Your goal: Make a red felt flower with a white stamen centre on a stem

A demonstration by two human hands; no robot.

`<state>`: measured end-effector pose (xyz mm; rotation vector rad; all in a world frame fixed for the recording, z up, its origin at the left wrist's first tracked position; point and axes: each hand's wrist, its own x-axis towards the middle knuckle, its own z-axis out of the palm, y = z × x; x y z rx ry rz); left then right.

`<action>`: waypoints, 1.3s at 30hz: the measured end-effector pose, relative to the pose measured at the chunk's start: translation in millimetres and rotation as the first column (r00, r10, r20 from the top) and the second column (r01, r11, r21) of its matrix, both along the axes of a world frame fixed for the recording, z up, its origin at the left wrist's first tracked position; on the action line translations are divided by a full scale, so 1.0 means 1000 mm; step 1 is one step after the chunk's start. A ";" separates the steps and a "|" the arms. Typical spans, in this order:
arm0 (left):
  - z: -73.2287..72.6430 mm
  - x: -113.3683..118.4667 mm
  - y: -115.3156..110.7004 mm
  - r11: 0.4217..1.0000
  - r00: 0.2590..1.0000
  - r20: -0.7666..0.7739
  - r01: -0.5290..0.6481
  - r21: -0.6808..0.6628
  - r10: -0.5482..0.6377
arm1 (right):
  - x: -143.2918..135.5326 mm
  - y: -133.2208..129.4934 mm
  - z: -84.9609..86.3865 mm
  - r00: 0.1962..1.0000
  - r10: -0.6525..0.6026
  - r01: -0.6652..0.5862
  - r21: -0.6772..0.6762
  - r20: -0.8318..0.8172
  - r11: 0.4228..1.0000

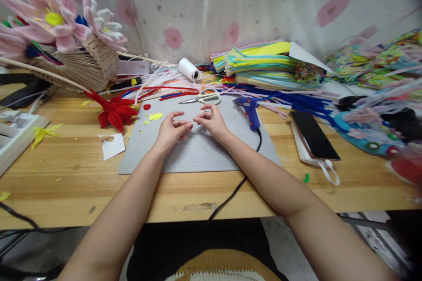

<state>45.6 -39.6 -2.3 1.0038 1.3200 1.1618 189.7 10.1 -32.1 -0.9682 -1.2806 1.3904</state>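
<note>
My left hand (172,131) and my right hand (211,122) are close together above the grey cutting mat (217,153). The thumb and fingers of each are drawn into a pinch. Something tiny, thin and pale shows between the fingertips, too small to name. Just behind my right hand lie scissors (206,97) with pale handles. A blue glue gun (249,110) rests on the mat to the right. Yellow scraps (155,116) and a small red piece (147,106) lie on the mat to the left.
A red pipe-cleaner flower (117,112) and a white card with a hole (112,146) lie left. Behind are a white thread spool (188,69) and bundled pipe cleaners (263,63). A phone (314,135) lies right. The glue gun's cord (235,189) crosses the table edge under my right forearm.
</note>
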 end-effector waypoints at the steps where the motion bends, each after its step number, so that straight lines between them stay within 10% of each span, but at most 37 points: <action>1: 0.000 -0.001 0.000 1.000 1.000 -0.004 0.002 0.001 -0.002 | 0.000 0.000 0.000 1.000 0.002 -0.002 0.001 0.008 1.000; 17: 0.003 -0.009 0.002 0.999 0.996 -0.084 -0.039 0.038 0.042 | 0.004 -0.001 -0.006 0.998 0.002 -0.003 0.025 0.056 1.000; 26: -0.001 0.000 0.004 0.968 0.960 0.137 -0.249 0.032 0.243 | 0.002 -0.009 -0.002 0.944 -0.267 0.219 0.242 0.191 0.945; 39: 0.002 0.018 -0.004 0.982 0.966 0.186 -0.186 0.027 0.178 | -0.011 -0.016 0.006 0.996 -0.082 0.078 0.127 0.022 0.989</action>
